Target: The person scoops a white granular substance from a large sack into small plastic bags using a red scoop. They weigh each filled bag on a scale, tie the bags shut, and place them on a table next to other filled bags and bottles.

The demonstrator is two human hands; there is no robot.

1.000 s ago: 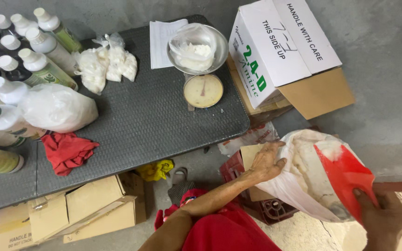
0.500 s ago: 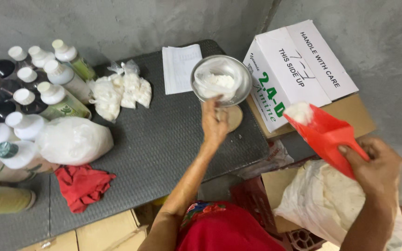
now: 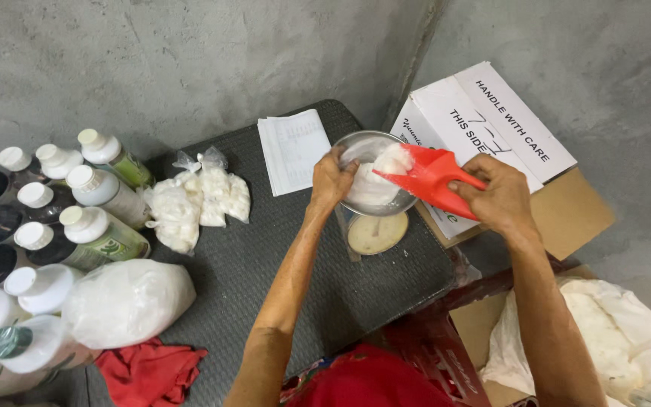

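Soft, even light falls from above, a little dim, leaving the grey wall (image 3: pixel 190 60) flat and mottled. Shadows are faint: a slight dark patch under the metal bowl (image 3: pixel 374 175) at centre. The white bag (image 3: pixel 126 301) at lower left and the bottle caps (image 3: pixel 39 194) at left glare mildly. Straight lines bow toward the frame's edges. The corners look softer; the centre is fairly sharp.

White printed carton (image 3: pixel 484 132) at right, green-labelled bottles (image 3: pixel 103 237) left, small clear packets (image 3: pixel 197 200) between

A red plastic scoop (image 3: pixel 435 175) tilts white powder (image 3: pixel 390 160) into a metal bowl (image 3: pixel 373 173).
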